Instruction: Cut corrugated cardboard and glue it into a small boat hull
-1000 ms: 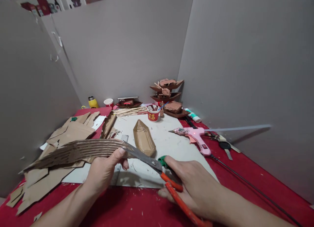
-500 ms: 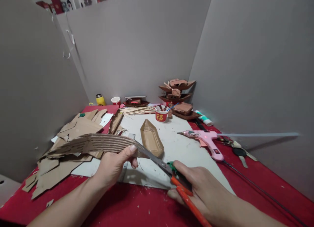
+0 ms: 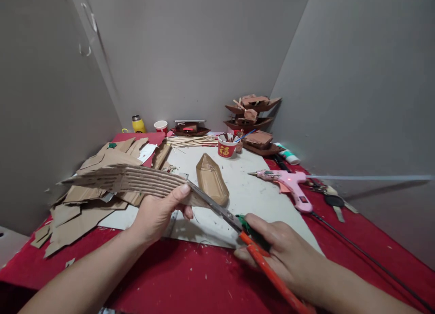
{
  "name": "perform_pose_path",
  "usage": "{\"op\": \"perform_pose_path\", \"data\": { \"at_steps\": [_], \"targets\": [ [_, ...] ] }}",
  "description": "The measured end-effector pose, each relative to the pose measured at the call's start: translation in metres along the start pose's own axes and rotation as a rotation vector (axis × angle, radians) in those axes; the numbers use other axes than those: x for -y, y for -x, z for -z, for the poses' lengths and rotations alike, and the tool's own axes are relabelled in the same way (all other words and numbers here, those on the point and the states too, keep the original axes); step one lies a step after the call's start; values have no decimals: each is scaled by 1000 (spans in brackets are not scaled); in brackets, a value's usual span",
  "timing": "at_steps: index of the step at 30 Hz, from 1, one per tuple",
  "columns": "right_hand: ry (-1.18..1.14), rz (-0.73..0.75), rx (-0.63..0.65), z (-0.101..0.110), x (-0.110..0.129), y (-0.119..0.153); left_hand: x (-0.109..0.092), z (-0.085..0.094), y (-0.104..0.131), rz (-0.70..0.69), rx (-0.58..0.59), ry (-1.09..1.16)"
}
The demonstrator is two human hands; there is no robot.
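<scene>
My left hand (image 3: 165,210) grips a long, curved strip of corrugated cardboard (image 3: 139,179) near its right end, thumb on top. My right hand (image 3: 275,246) is wrapped round the handles of orange-and-green scissors (image 3: 217,208), whose blades point up and left to the strip's right end beside my left thumb. The blades look nearly closed; whether they bite into the cardboard I cannot tell. Just behind the blades, a small cardboard boat hull (image 3: 211,180) lies on a white sheet (image 3: 185,157).
A heap of cardboard scraps (image 3: 81,214) covers the left side. Right of the sheet lies a pink glue gun (image 3: 292,187) with its cord. Towards the back stand a red paper cup (image 3: 227,146), thin wooden sticks (image 3: 190,142), stacked brown model boats (image 3: 253,114) and a yellow bottle (image 3: 137,124).
The view has tilted down a little, so the things at the back sit higher. Both hands keep their hold on strip and scissors; the strip's left part appears slightly turned.
</scene>
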State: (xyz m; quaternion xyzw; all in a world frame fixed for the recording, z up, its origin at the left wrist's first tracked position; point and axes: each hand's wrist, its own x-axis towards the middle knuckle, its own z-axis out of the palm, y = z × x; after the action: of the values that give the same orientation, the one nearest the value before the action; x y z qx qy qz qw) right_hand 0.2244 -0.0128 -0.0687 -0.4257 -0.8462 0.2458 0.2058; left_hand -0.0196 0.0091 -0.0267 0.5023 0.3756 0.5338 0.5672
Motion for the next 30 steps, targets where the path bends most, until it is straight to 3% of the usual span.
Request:
{"op": "perform_pose_path", "data": {
  "at_steps": [8,15,24,30],
  "targets": [
    [184,-64,-44,1,8,-1,3,2,2,15,43,-175],
    [185,16,-75,2,8,0,6,4,4,-4,93,-229],
    [134,53,-134,0,2,2,7,7,-2,53,95,-149],
    [190,85,-211,0,-4,2,0,7,-1,90,184,-103]
  ]
}}
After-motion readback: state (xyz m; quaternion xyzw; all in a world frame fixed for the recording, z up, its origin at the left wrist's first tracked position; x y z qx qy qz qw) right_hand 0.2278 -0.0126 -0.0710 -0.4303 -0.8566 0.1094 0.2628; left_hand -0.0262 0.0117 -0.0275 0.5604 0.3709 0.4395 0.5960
